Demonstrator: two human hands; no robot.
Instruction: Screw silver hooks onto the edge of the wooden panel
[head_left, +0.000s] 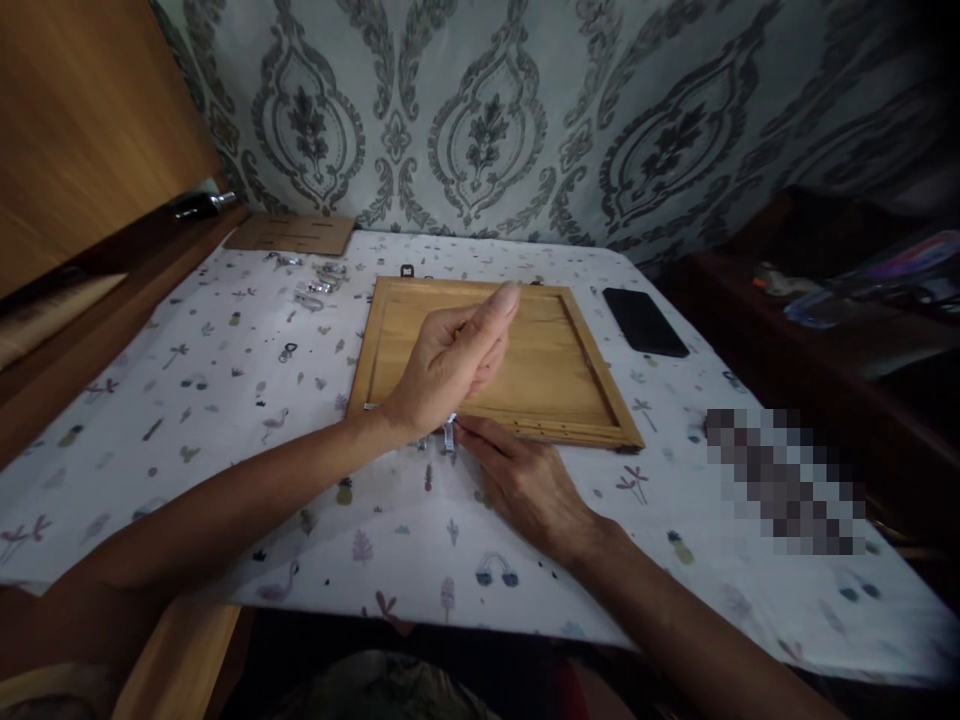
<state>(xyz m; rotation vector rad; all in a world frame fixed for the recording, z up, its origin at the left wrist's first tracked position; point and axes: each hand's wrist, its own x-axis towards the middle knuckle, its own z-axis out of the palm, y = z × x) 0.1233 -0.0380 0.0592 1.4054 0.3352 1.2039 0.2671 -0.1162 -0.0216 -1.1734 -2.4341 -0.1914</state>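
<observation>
A wooden panel with a raised frame (600,375) lies flat on the table. Over its front left part is my left hand (454,360), closed in a fist with the thumb on top. A small yellow and dark bit shows between its fingers; the rest of what it grips is hidden. Below it, at the panel's front edge, sits a small silver metal hinge (449,433). My right hand (529,485) rests low on the cloth with its fingers together, the fingertips holding the hinge against the edge. My left wrist partly covers this spot.
Several loose metal fittings (319,285) lie at the back left near a flat piece of cardboard (292,235). A black phone (645,322) is right of the panel. The patterned tablecloth (300,540) reaches the front edge; a wallpapered wall (484,130) stands behind.
</observation>
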